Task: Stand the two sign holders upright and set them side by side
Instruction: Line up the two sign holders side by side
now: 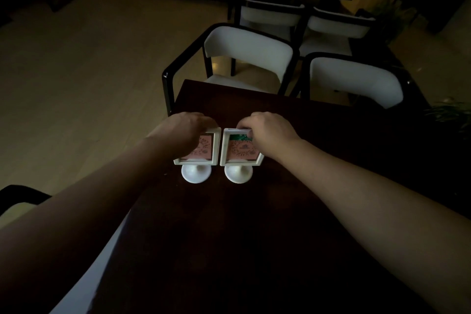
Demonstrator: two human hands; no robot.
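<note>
Both sign holders (218,153) are showing white frames and round white bases, with pink patterned cards; the right card is carrying a green strip. The counter (254,211) is looking dark brown.

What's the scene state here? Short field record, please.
surface: dark table
left sign holder: upright on its round base, pink insert
right sign holder: upright, pink insert with green strip on top
spacing: frames side by side, narrow gap
left hand: on top of the left frame
right hand: gripping the top edge of the right frame
background: white-backed chair behind the table
</note>
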